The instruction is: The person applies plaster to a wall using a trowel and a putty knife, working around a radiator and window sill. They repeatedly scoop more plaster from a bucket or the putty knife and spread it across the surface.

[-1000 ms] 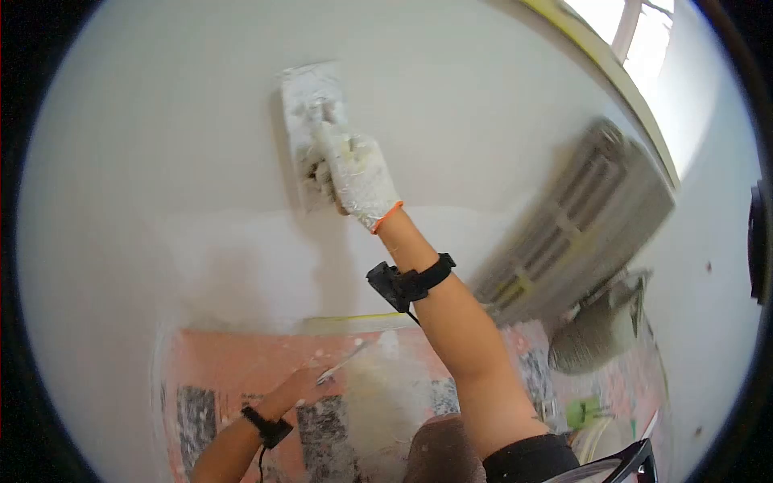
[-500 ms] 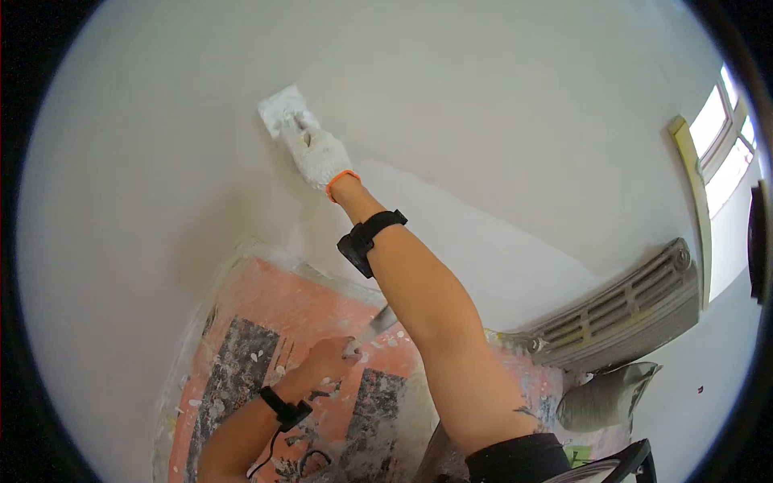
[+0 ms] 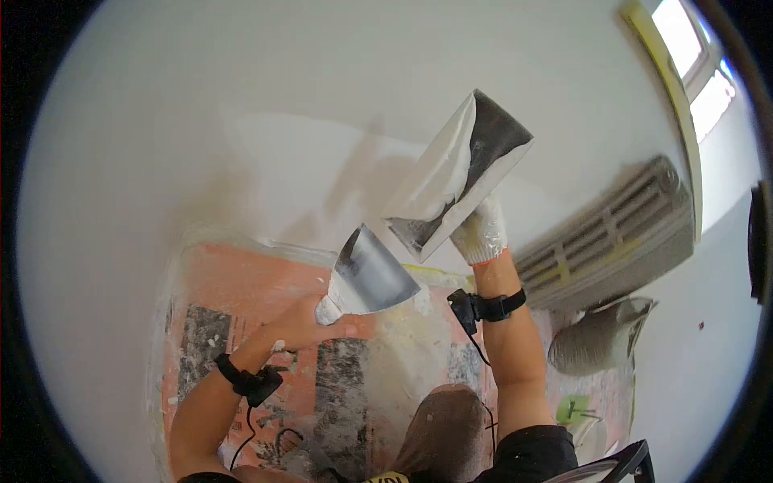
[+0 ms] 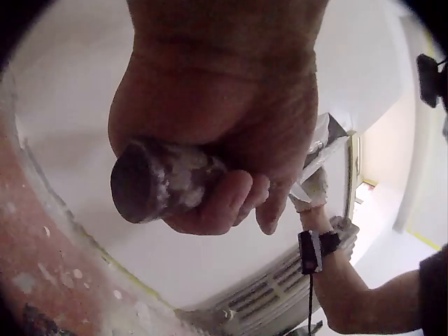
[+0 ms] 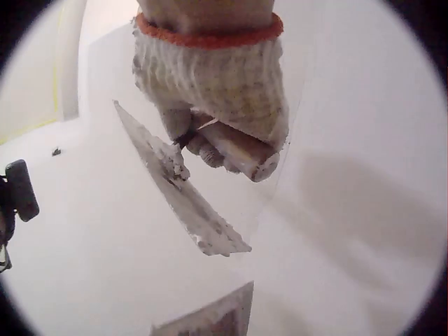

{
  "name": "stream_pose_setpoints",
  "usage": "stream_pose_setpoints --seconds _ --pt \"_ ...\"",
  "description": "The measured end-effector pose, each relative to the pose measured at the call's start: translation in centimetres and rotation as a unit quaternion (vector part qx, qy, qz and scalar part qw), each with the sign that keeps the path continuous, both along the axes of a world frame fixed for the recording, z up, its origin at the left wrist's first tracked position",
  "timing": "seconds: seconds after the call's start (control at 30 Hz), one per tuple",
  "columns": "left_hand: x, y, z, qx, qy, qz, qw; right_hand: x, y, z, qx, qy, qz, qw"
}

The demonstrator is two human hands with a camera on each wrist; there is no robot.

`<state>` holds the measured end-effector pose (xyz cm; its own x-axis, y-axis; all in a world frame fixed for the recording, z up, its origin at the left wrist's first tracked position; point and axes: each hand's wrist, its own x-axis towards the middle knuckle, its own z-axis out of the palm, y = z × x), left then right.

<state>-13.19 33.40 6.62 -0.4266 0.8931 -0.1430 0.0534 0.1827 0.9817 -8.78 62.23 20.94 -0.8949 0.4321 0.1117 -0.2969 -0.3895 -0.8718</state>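
Note:
My right hand, in a white knit glove with an orange cuff, grips a plastering trowel. The trowel's flat face is turned toward me, with white plaster spread over part of it. In the right wrist view, gloved fingers wrap round the trowel's handle. My bare left hand holds a wide putty knife, its metal blade pointing up near the trowel's lower corner. Curled fingers close round the putty knife's thick, smeared handle in the left wrist view. White plaster clings near the blade's base.
A pale wall fills the space ahead, a whiter patch low on it. To the right stand a plastic-wrapped radiator, a full sack and a window. Spattered pink-and-black sheeting covers the floor.
The trowel has come off the wall, moved right and down, and turned its plaster-bearing face toward me. My left hand has raised the putty knife close to it.

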Motion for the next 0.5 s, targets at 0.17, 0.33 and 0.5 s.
stream_pose_setpoints --seconds 0.17,0.33,0.5 --pt "3.1 8.1 1.9 -0.118 -0.019 -0.075 0.99 8.4 6.5 -5.5 0.002 -0.103 0.056 0.993" --pt "7.6 14.9 6.0 -0.25 0.014 -0.058 0.966 15.1 13.3 -10.3 -0.107 0.019 -0.072 0.992" --pt "10.1 19.9 7.7 -0.297 0.058 -0.08 0.95 20.3 19.8 -9.9 -0.166 0.071 -0.101 0.978"
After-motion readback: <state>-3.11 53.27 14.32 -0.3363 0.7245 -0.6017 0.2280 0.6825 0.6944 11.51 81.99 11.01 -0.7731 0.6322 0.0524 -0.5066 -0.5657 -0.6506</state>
